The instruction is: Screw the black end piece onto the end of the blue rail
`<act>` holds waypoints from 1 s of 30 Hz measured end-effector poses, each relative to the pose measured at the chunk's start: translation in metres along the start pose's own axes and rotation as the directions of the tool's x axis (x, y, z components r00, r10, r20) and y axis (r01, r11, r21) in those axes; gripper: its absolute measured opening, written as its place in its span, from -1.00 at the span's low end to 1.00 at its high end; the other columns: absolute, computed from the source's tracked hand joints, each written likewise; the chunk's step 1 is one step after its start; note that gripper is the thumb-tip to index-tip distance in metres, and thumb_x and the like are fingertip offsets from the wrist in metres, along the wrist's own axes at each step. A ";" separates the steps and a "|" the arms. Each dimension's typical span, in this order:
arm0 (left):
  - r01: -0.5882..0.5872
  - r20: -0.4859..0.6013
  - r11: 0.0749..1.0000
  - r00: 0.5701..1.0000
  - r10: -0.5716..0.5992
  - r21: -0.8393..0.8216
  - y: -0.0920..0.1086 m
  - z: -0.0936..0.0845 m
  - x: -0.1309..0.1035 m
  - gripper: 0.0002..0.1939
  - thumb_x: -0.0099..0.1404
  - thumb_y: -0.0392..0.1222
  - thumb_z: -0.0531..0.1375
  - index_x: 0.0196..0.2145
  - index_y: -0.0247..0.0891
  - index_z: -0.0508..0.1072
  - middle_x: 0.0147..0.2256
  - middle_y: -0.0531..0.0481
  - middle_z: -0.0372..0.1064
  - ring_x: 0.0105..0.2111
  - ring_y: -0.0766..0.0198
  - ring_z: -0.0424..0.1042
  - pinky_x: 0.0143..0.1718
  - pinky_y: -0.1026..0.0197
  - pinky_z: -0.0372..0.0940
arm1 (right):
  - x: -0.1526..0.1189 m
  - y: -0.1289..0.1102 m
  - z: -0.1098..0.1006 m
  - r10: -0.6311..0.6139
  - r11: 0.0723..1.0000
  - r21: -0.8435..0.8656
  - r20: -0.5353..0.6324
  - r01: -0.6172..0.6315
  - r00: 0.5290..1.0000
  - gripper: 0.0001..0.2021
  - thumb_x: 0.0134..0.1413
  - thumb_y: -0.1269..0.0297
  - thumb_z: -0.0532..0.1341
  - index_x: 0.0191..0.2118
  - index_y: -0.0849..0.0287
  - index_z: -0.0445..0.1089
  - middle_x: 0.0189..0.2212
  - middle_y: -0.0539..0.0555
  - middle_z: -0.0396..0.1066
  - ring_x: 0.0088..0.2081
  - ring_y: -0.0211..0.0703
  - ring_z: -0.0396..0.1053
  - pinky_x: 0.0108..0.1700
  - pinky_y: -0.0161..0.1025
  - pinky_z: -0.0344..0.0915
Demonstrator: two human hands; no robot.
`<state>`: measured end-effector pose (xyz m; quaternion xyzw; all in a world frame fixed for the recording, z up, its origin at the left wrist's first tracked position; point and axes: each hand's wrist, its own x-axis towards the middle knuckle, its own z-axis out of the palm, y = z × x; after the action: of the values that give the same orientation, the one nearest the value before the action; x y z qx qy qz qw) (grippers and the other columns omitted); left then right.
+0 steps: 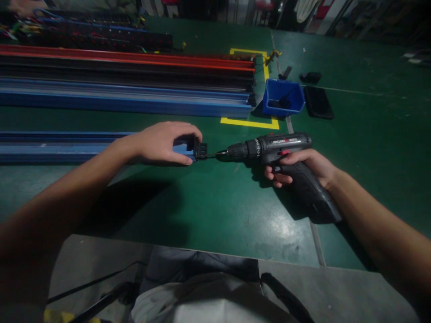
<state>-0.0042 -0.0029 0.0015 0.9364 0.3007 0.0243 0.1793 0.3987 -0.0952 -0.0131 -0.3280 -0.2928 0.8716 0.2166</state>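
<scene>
My left hand (161, 141) is closed around the right end of a long blue channel profile (74, 150) lying on the green table. At that end sits a black end cap (201, 150), with my thumb and fingers on either side of the profile close to it. In my right hand (303, 166) is a black cordless drill (279, 146), held by its grip and pointing left. Its long thin bit (213, 154) reaches the outer face of the end cap; whether the tip sits in a screw is too small to tell.
Behind my left hand lie more blue profiles (134, 98) and a red one (134, 56). A blue bin (283, 96) with black parts stands beside yellow tape (249, 122). Right of it is a flat black object (318, 102). The table's front edge (202, 250) runs before my lap.
</scene>
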 end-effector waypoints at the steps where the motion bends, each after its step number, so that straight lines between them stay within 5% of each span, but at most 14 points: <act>1: -0.002 -0.001 1.000 1.000 0.002 0.001 0.000 0.000 0.000 -0.36 0.20 0.26 0.31 0.14 -0.09 0.42 0.11 -0.09 0.47 0.05 0.00 0.46 0.04 0.06 0.28 | 0.000 0.000 0.000 0.003 1.000 -0.002 -0.002 -0.003 1.000 -0.77 0.19 0.42 0.21 -0.09 0.44 0.49 -0.23 0.26 0.59 -0.46 -0.27 0.45 -0.15 -0.21 0.54; 30: 0.021 0.028 1.000 0.999 -0.021 -0.010 0.006 -0.004 0.001 -0.36 0.21 0.24 0.31 0.13 -0.17 0.43 0.10 -0.05 0.46 0.04 0.06 0.40 0.10 -0.03 0.29 | 0.001 -0.002 0.000 0.010 0.999 -0.037 -0.042 -0.011 0.999 -0.80 0.18 0.41 0.23 -0.11 0.38 0.48 -0.25 0.21 0.57 -0.48 -0.25 0.40 -0.17 -0.18 0.55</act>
<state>-0.0009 -0.0057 0.0069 0.9324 0.3080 0.0109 0.1885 0.3987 -0.0931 -0.0121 -0.3518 -0.3027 0.8600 0.2120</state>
